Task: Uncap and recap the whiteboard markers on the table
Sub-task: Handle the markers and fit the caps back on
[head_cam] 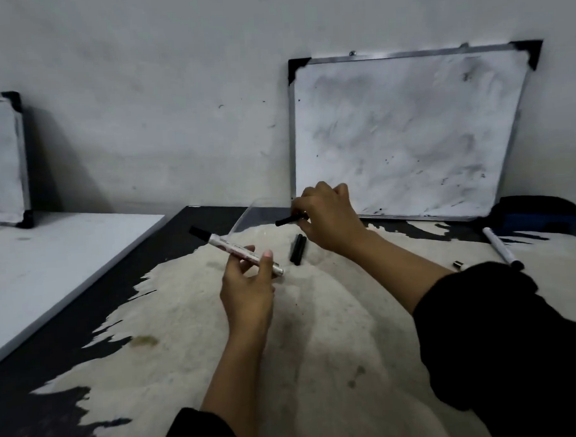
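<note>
Two hands are raised above the middle of the tabletop [90,408], a dark surface with a large worn pale area. The left hand [248,286] reaches forward from the near edge with the forearm almost straight, palm turned inward; thumb and fingers are closed on the rear end of a white-barrelled marker [238,250]. The marker is tilted, its black tip end pointing up and to the left, clear of the surface. The right hand [329,216] extends from the near right corner toward the far edge, wrist bent down, fingers curled narrow around a slim black piece [288,220], probably a cap, which projects leftward from the fingertips. The two hands are apart, and the black piece does not touch the marker. Two black caps [298,249] lie side by side on the pale area just beneath the right hand. A second white marker [502,248] lies flat near the right edge, beside the dark sleeve [516,340] of the right arm. A smudged whiteboard [405,134] leans on the wall at the far edge; a dark eraser [537,215] sits at its right corner.
</note>
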